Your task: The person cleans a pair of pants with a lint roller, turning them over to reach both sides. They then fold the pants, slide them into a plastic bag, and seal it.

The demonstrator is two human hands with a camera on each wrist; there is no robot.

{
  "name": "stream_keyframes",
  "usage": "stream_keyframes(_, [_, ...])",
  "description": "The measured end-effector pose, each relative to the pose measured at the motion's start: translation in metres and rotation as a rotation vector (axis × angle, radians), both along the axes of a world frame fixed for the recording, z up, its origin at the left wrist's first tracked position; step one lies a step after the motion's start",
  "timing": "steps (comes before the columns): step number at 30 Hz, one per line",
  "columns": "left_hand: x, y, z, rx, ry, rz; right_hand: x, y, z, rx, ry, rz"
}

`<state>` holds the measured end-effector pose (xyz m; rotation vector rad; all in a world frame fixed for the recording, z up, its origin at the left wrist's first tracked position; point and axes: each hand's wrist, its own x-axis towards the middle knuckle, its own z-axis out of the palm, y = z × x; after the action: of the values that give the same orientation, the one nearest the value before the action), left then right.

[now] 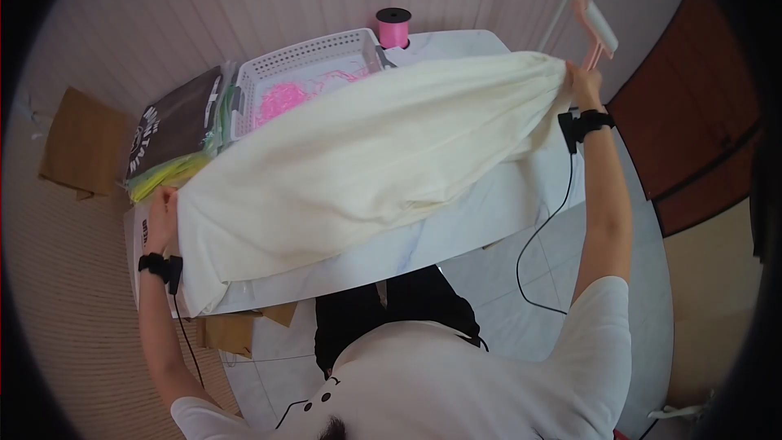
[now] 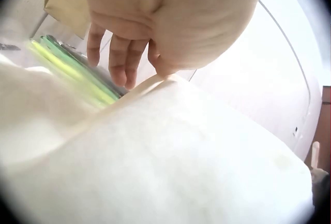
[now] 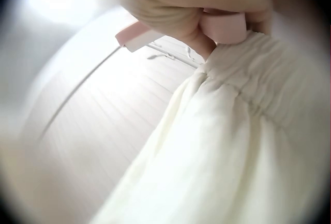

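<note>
A cream skirt (image 1: 350, 155) with a gathered elastic waistband (image 3: 243, 63) is stretched between both hands, over the table. My left hand (image 1: 162, 218) pinches its lower corner at the left; in the left wrist view the other fingers hang loose beside the cloth edge. At the far right, my right hand (image 1: 586, 85) grips the waistband together with the pink handle of a lint brush (image 1: 601, 28), whose pale head points up. The pink handle end (image 3: 223, 27) shows against the waistband in the right wrist view.
Behind the skirt, a white basket (image 1: 314, 47) holds pink shredded strands. A spool of pink ribbon (image 1: 393, 31) stands beside it. Packaged dark garments (image 1: 175, 126) lie at the left on the marble-patterned table (image 1: 391, 257). Brown paper bags (image 1: 85, 143) sit beyond the left edge.
</note>
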<state>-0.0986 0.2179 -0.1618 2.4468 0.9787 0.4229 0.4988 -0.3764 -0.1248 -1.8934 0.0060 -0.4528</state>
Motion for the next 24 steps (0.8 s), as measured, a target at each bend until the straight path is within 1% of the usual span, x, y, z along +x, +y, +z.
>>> stream_keyframes(3, [-0.005, 0.002, -0.015, 0.080, 0.126, -0.075, 0.013, 0.005, -0.042, -0.046, 0.106, 0.227])
stream_keyframes(6, [-0.036, 0.008, -0.029, 0.108, 0.145, -0.119, -0.007, 0.009, -0.071, 0.088, 0.168, 0.293])
stream_keyframes(9, [-0.062, -0.015, -0.018, 0.302, 0.393, 0.017, 0.003, -0.027, -0.090, -0.197, 0.342, 0.402])
stream_keyframes(12, [-0.085, -0.009, -0.035, 0.202, 0.435, 0.313, -0.024, -0.030, -0.078, -0.404, 0.407, 0.391])
stream_keyframes(15, [-0.079, -0.025, -0.029, 0.202, 0.462, 0.387, -0.045, -0.028, -0.085, -0.285, 0.322, 0.391])
stream_keyframes(18, [-0.078, -0.013, -0.032, 0.181, 0.455, 0.311, -0.038, -0.045, -0.084, -0.295, 0.360, 0.367])
stream_keyframes(21, [-0.084, -0.002, -0.038, 0.220, 0.368, 0.299, -0.039, -0.072, -0.072, 0.039, 0.338, 0.444])
stream_keyframes(22, [-0.083, 0.000, -0.037, 0.214, 0.330, 0.314, -0.039, -0.080, -0.073, 0.108, 0.313, 0.439])
stream_keyframes(24, [-0.083, 0.004, -0.035, 0.197, 0.253, 0.344, -0.046, -0.101, -0.076, -0.059, 0.291, 0.415])
